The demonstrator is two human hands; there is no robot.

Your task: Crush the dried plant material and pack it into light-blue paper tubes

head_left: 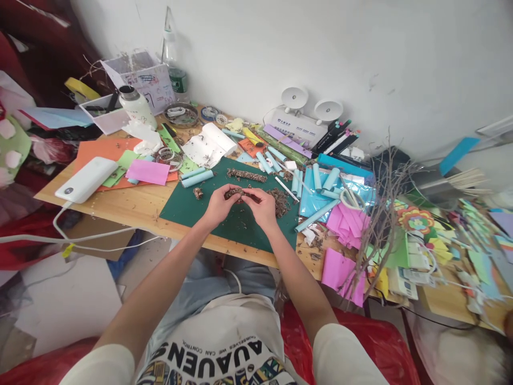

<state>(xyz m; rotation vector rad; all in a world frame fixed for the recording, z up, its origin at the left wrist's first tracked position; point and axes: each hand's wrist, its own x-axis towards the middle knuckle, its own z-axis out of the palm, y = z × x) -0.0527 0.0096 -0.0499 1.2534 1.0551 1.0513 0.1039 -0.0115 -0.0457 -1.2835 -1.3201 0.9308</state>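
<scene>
A cluttered wooden table (120,209) carried a dark green mat (188,204). Over it, the left hand (218,206) and right hand (262,207) pinched opposite ends of a short brown-flaked roll (237,192), which lay between them, equally near both, its long axis running roughly left to right.

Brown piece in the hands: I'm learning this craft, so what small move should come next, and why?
Perhaps press the brown piece firmer: the left hand and right hand both hold it, and similar-looking shreds lie loose on the green mat.
</scene>
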